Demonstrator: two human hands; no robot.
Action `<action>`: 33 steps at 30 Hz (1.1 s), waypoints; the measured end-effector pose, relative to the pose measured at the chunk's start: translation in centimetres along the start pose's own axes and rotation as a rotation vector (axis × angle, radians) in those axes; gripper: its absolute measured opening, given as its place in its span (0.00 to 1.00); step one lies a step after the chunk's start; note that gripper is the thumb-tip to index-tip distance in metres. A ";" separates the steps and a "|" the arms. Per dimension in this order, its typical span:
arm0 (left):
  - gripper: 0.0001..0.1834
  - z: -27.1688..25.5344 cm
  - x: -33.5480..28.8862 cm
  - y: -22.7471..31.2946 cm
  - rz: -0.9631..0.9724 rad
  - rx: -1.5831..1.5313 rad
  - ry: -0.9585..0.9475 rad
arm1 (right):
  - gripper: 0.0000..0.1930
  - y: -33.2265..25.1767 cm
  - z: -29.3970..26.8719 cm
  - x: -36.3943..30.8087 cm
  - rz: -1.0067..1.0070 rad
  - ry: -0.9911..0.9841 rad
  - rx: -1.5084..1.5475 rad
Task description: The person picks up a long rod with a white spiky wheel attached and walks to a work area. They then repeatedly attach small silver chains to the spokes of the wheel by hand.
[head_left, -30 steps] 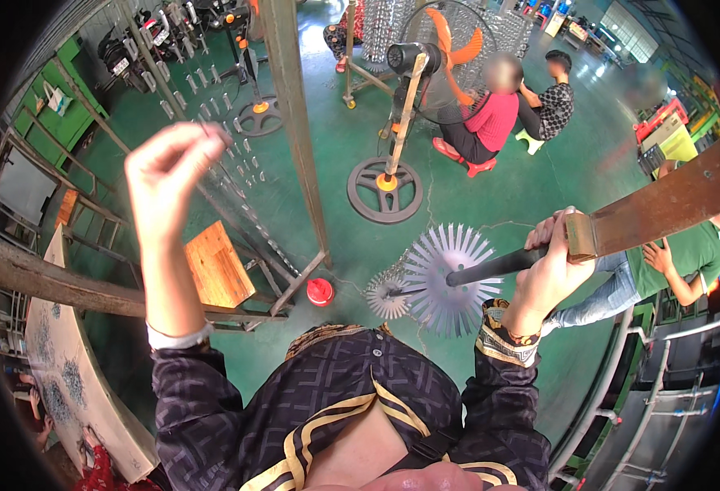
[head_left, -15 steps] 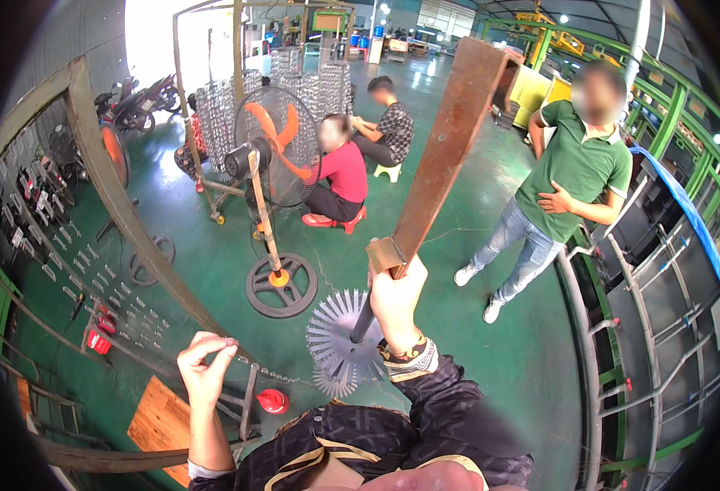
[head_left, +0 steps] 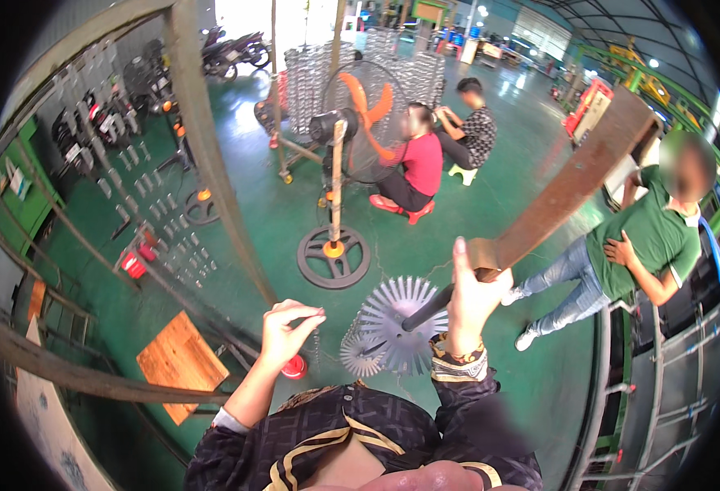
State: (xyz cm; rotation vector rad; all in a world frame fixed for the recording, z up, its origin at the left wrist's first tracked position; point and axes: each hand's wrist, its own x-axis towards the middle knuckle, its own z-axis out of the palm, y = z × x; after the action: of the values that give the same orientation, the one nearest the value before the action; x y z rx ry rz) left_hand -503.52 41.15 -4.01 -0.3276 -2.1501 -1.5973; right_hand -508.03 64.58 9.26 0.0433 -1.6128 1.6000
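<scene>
On the left, a rusty slanted frame bar (head_left: 212, 155) crosses the view, and a small wooden stool (head_left: 181, 362) stands on the green floor (head_left: 491, 213) below it. The left hand (head_left: 288, 326) has dropped from high overhead a second ago to chest height, fingertips pinched together as if on something thin; what it pinches is too fine to make out. Just right of it sit two spiked metal discs (head_left: 397, 323) on the floor. The right hand (head_left: 468, 299) is wrapped firmly round a dark handle, and the long rusty flat bar (head_left: 577, 184) it carries has swung from lying across to pointing up and away, so the work seems to be turning rightward. The handle's lower end is lost against the discs. At the far right, a person in a green shirt (head_left: 646, 245) leans on railings.
</scene>
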 end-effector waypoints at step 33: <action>0.06 6.5 -6.4 -6.3 -0.131 0.149 0.063 | 0.23 -1.1 0.7 -2.0 -0.035 -0.182 0.196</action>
State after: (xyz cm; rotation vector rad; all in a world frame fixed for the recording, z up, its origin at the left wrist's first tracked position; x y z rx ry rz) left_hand -501.99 45.85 -13.97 -0.0899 -2.2666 -1.4834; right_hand -506.54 62.74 9.13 0.3276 -1.5754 1.7637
